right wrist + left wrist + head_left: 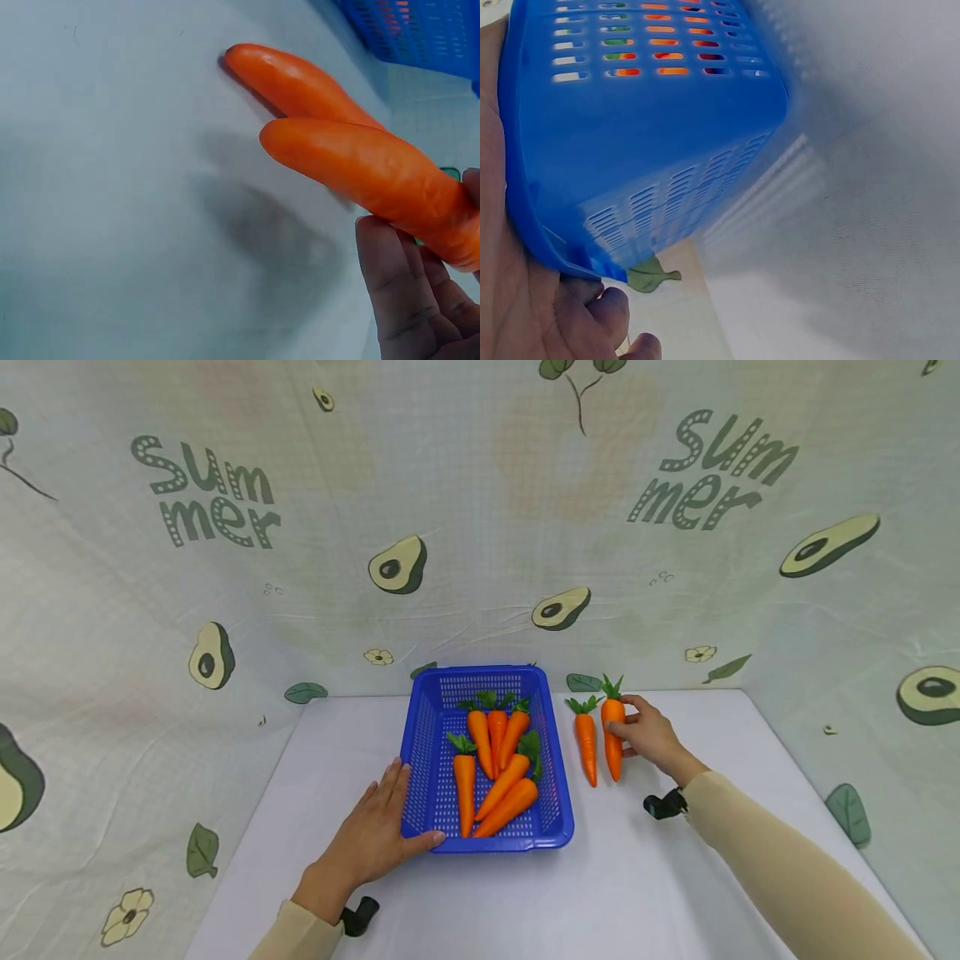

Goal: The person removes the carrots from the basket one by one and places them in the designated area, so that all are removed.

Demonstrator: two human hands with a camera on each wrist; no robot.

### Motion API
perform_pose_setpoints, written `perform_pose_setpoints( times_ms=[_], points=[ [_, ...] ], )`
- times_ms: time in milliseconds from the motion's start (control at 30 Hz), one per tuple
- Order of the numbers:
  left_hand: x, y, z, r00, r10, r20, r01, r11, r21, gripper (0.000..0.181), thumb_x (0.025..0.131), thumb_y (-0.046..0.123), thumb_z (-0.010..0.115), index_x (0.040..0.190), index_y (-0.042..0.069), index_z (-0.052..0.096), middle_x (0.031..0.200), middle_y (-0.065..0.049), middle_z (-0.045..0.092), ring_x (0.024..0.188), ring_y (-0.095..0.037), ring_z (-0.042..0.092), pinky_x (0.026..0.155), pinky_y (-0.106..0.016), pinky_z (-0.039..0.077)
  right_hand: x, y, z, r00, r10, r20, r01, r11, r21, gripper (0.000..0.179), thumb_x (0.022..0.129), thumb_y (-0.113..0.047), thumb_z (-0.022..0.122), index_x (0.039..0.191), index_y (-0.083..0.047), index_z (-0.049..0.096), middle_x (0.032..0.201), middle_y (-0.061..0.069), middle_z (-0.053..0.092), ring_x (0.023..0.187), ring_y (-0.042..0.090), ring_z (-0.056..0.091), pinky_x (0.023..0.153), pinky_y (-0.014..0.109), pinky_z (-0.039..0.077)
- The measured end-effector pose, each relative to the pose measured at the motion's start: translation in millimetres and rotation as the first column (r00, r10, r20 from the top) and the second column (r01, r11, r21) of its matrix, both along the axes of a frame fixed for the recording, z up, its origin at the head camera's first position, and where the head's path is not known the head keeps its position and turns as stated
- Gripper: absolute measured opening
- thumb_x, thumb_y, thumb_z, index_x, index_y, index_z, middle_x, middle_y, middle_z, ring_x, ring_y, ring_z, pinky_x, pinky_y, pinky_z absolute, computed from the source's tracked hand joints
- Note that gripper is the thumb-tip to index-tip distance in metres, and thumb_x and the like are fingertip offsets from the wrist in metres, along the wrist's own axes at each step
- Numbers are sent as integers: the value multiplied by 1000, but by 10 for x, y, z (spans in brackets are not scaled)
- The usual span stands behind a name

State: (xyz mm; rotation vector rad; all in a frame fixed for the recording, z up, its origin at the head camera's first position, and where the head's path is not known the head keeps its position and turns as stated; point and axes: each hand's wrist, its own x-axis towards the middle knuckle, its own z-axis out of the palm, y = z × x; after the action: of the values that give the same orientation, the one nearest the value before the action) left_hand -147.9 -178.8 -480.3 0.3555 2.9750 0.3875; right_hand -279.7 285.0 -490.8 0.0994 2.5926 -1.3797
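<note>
A blue plastic basket (561, 810) holds several orange carrots (465, 789) with green tops. My left hand (372, 833) rests on its near left corner, fingers laid along the left rim and thumb over the front rim. In the left wrist view the palm lies against the basket's rim (523, 195). To the right of the basket, my right hand (651, 735) pinches a carrot (613, 739) between thumb and fingers. The right wrist view shows this held carrot (367, 169) above the white table, its tip pointing away from the palm. Another carrot (587, 747) lies just left of it.
A white table (630, 877) carries everything. Behind it hangs a pale cloth (465, 510) printed with avocados, leaves and lettering, which meets the table's back edge. A small black device (663, 804) sits at the right wrist, and another black device (360, 917) at the left.
</note>
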Motion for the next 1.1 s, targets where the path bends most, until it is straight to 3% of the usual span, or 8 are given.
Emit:
perform_pose_setpoints(
  times_ms=[300, 500, 833, 1100],
  points=[
    [-8, -6, -3, 1000, -7, 7, 7, 1000, -2, 128, 83, 89, 56, 169, 4, 14, 178, -17, 10, 161, -39, 23, 131, -56, 21, -121, 25, -218, 1000, -4, 25, 1, 994, 108, 76, 103, -30, 64, 162, 1, 28, 144, 38, 52, 104, 37, 69, 78, 38, 66],
    [-2, -7, -2, 1000, -9, 6, 9, 1000, 4, 127, 84, 88, 57, 169, 3, 15, 177, -18, 11, 162, -39, 23, 130, -56, 22, -138, -11, -279, 999, -14, 45, 8, 989, 147, 73, 103, -30, 62, 161, 0, 31, 143, 36, 53, 98, 34, 69, 76, 36, 66],
    [0, -5, 3, 1000, 5, 16, -5, 1000, 19, 126, 84, 85, 60, 169, 4, 14, 178, -18, 10, 160, -41, 25, 129, -57, 24, -108, -50, -324, 998, -29, 60, 22, 993, 120, 74, 102, -29, 65, 160, 2, 31, 138, 34, 56, 85, 27, 67, 70, 31, 63],
    [1, 0, 2, 1000, 5, 12, -5, 1000, 21, 126, 84, 85, 61, 169, 4, 14, 178, -17, 10, 160, -41, 25, 129, -57, 24, -116, -41, -382, 997, -43, 65, 34, 991, 133, 72, 103, -29, 64, 160, 4, 33, 136, 34, 58, 85, 26, 69, 70, 31, 63]
  ],
)
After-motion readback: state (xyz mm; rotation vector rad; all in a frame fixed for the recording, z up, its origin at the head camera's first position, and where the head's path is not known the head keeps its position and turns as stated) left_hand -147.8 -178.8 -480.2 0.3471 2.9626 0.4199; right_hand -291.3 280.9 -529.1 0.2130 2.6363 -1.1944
